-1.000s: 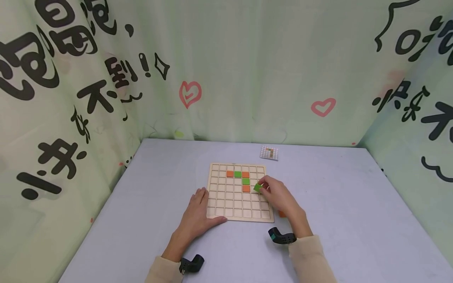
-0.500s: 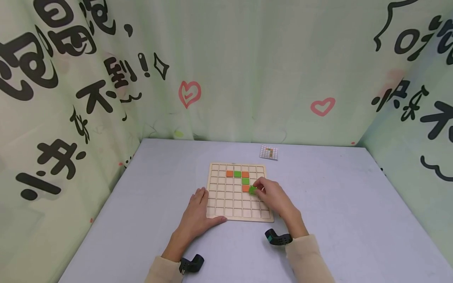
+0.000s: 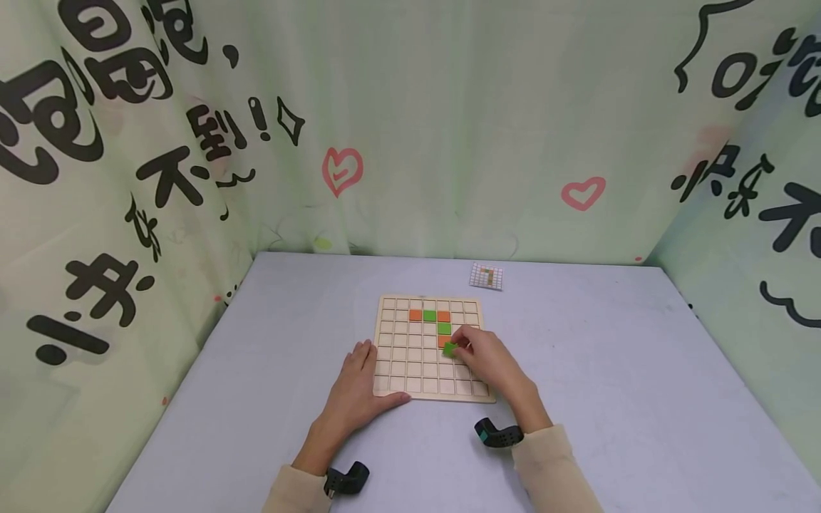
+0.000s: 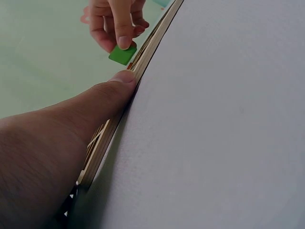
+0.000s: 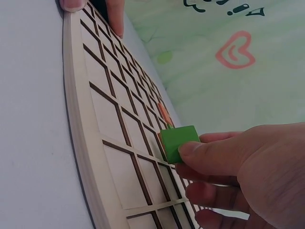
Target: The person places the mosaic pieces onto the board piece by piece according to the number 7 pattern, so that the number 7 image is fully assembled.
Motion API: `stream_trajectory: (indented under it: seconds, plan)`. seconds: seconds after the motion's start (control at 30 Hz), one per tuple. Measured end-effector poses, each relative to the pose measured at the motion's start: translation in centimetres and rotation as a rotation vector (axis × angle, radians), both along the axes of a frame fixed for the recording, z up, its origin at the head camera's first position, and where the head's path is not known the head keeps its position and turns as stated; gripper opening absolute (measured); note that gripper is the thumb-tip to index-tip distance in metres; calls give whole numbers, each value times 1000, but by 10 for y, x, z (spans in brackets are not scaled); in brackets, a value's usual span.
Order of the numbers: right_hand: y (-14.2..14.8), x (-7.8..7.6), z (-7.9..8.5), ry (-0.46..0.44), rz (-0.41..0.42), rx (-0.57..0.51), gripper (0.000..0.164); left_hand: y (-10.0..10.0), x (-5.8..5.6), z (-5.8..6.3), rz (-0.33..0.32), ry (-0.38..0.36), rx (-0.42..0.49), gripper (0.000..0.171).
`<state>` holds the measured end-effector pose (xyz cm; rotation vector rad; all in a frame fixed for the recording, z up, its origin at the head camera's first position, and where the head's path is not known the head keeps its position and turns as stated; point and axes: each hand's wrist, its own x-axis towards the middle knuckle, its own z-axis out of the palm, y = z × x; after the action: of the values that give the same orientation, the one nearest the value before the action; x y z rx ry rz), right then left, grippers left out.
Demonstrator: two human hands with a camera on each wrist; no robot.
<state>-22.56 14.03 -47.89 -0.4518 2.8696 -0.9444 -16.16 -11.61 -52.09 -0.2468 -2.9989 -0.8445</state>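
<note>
A wooden grid board lies on the table with orange and green square tiles set in some of its cells. My right hand pinches a green tile between thumb and fingers, just over the cell below the lowest orange tile. In the right wrist view the tile is tilted against the grid. My left hand rests along the board's left side, fingers straight, its thumb on the near edge. Whether the tile touches the board cannot be told.
A small pattern card with a printed grid lies behind the board, toward the back of the white table. A light green curtain with black writing and red hearts surrounds the table. Both wrists wear black camera bands.
My right hand has carried the green tile left and slightly down, from the board's right part to below the lowest orange tile. The left hand has stayed in place.
</note>
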Motion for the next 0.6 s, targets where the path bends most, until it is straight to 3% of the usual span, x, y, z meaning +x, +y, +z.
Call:
stream_trajectory:
  seconds: [0.6]
  plan:
    - [-7, 1, -4, -27, 15, 5, 10, 1, -1, -2, 9, -3, -15, 115]
